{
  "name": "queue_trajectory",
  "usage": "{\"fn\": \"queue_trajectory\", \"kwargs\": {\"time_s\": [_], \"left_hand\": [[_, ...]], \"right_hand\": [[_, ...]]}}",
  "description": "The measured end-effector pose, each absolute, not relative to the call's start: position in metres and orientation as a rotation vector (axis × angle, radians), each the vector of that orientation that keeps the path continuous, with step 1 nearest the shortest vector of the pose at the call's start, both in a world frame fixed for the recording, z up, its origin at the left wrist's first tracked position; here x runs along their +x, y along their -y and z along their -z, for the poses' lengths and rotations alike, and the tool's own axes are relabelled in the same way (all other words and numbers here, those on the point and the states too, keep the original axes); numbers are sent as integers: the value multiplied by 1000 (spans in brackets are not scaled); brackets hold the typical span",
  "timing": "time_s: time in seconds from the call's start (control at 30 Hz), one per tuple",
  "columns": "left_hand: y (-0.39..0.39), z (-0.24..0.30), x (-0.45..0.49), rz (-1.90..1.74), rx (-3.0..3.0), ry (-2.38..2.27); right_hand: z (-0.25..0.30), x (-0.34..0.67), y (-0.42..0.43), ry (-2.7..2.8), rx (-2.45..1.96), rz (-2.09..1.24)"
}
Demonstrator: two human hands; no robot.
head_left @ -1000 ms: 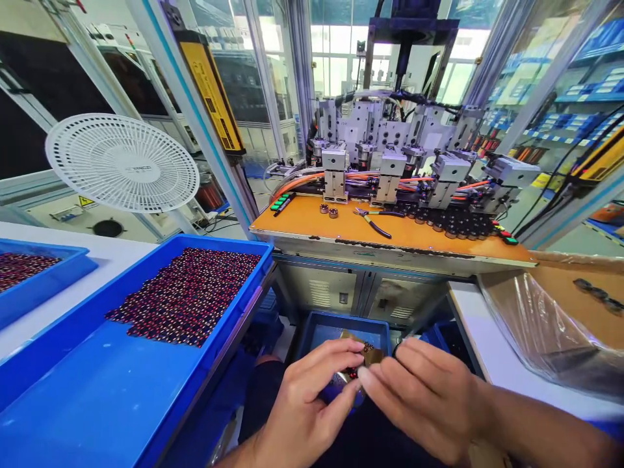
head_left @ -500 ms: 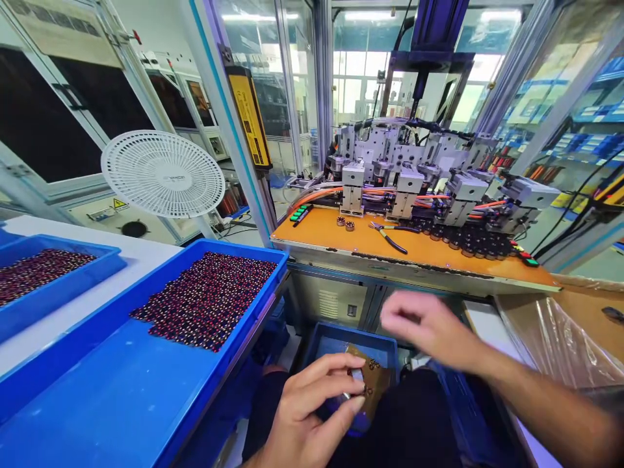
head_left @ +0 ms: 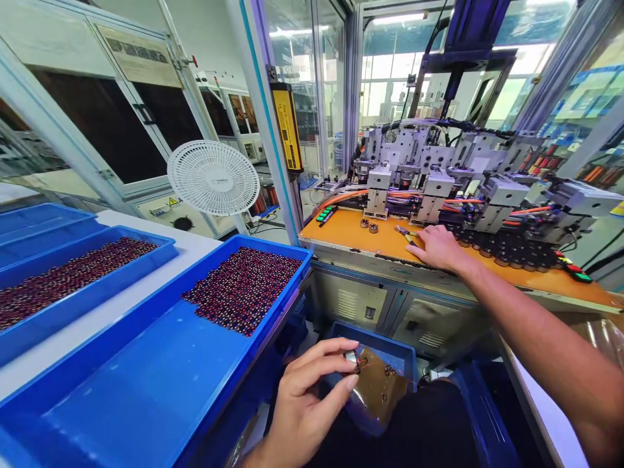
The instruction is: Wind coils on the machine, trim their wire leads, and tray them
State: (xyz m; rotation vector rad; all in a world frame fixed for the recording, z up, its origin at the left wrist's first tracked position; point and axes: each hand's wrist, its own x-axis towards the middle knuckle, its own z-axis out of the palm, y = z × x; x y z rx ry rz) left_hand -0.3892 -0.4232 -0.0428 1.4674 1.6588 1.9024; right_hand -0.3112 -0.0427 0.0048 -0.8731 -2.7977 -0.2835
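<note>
Low in front of my lap, my left hand (head_left: 312, 390) pinches a small round metal part (head_left: 351, 358) between thumb and fingertips. Thin reddish wires appear to stick out from its right side. My right hand (head_left: 439, 247) reaches onto the orange worktop (head_left: 341, 227), its fingers closed over the handles of a pair of cutting pliers (head_left: 402, 231). The pliers' jaws point left and much of the handles is hidden by the hand. Under my left hand, a blue bin (head_left: 407, 354) holds a brown sheet (head_left: 375, 390) with small dark bits on it.
A large blue tray (head_left: 131, 383) at left carries many small dark-and-red parts, with another blue tray (head_left: 166, 250) beyond it. Two round parts (head_left: 369, 225) sit left of the pliers. Machine fixtures (head_left: 439, 185) and dark round pieces (head_left: 517, 250) stand along the worktop. A white fan (head_left: 213, 177) stands behind.
My right hand has moved from above my lap up and forward onto the pliers. My left hand still pinches the metal part. The view has swung left.
</note>
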Motion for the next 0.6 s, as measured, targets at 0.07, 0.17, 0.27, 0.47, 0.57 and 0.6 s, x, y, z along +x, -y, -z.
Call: {"fn": "queue_trajectory", "kwargs": {"time_s": [0.07,0.17,0.27,0.47,0.57,0.6], "left_hand": [[422,42,-389,-1911,1434,-1663],[418,42,-386,-1919,1403,-1638],[415,42,-384,-1913,1378,-1608],[413,43,-382,-1946,1374,-1560],[412,43,-383,-1957,1377,-1573],[411,43,-384,-1954,1380,-1572]], "right_hand": [[-5,-301,44,2828,-839,292],[-7,-281,50,2868,-781,289],[-9,-257,63,2865,-756,294],[28,-201,133,2778,-654,174],[75,-172,191,2667,-585,-483],[89,-164,211,2595,-614,-739]]}}
